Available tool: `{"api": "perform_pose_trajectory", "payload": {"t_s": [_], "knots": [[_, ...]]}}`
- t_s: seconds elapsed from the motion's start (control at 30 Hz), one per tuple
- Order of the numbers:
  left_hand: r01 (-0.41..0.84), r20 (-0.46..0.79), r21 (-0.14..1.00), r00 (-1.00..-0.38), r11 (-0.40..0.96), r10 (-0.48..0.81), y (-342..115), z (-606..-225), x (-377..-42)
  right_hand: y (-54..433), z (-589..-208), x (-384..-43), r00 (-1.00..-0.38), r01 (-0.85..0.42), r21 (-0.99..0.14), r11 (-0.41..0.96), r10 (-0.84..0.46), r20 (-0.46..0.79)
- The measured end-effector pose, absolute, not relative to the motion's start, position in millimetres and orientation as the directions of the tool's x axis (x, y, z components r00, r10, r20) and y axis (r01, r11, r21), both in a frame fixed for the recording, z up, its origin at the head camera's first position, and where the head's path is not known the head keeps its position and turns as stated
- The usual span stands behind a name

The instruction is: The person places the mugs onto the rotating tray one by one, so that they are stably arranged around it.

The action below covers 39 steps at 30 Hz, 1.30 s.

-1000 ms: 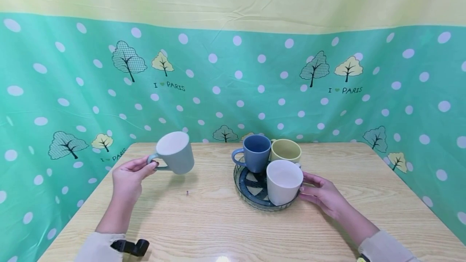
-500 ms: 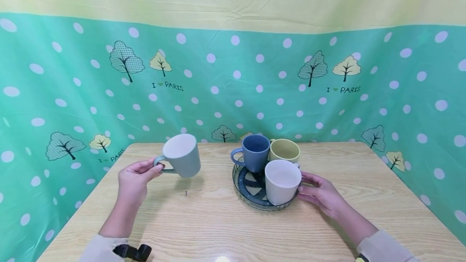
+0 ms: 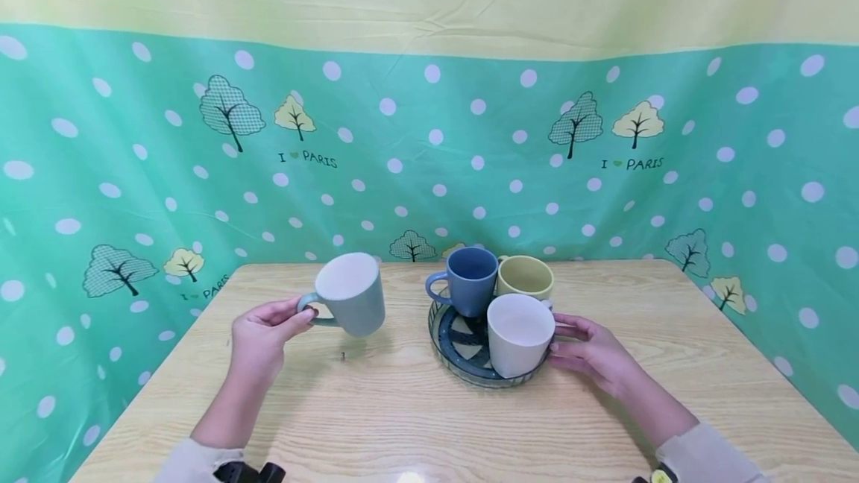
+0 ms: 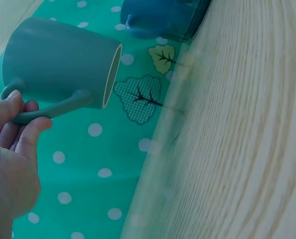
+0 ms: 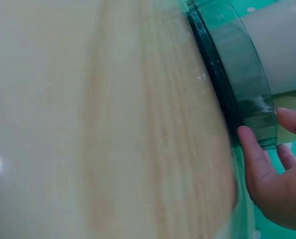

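Note:
In the head view my left hand (image 3: 258,338) pinches the handle of a grey-green mug (image 3: 360,304), white inside, held tilted above the table. The left wrist view shows thumb and fingers around the handle of that mug (image 4: 58,62). My right hand (image 3: 597,356) rests at the right side of a round glass tray (image 3: 463,371), its fingers extended against the outer wall (image 5: 237,69). A white mug (image 3: 520,341), a blue mug (image 3: 472,282) and a yellow mug (image 3: 526,274) stand together in the tray. The yellow mug is partly hidden behind the white one.
The light wood table (image 3: 403,423) reaches back to a green dotted curtain (image 3: 376,192) that closes off the rear and sides. A tiny dark speck (image 3: 343,356) lies on the wood between the left hand and the tray.
My left hand has carried the grey-green mug to the right and slightly down, closer to the tray. The right hand, tray and its three mugs hold their places.

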<state>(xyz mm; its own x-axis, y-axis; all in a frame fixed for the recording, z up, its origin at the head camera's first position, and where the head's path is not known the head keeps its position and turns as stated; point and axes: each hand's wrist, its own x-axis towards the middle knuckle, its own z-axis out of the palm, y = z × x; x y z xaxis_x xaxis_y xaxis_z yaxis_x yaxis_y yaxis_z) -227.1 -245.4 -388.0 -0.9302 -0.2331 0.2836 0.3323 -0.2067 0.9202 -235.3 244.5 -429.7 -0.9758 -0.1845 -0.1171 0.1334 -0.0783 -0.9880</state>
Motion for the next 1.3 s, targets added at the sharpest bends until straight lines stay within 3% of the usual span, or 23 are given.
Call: {"api": "perform_pose_trajectory", "payload": {"t_s": [0.47, 1.3], "knots": [[0.368, 0.331, 0.897, -0.927, -0.247, -0.178, -225.2, -391.1, -224.7, 252.1, -427.1, -249.9, -0.960, 0.127, -0.992, -0.002, -0.252, -0.122], [0.301, 0.281, 0.920, -0.953, -0.251, -0.113, -196.0, -393.5, -227.3, 249.5, -431.6, -242.2, -0.965, 0.162, -0.976, -0.143, -0.230, -0.126]]}}
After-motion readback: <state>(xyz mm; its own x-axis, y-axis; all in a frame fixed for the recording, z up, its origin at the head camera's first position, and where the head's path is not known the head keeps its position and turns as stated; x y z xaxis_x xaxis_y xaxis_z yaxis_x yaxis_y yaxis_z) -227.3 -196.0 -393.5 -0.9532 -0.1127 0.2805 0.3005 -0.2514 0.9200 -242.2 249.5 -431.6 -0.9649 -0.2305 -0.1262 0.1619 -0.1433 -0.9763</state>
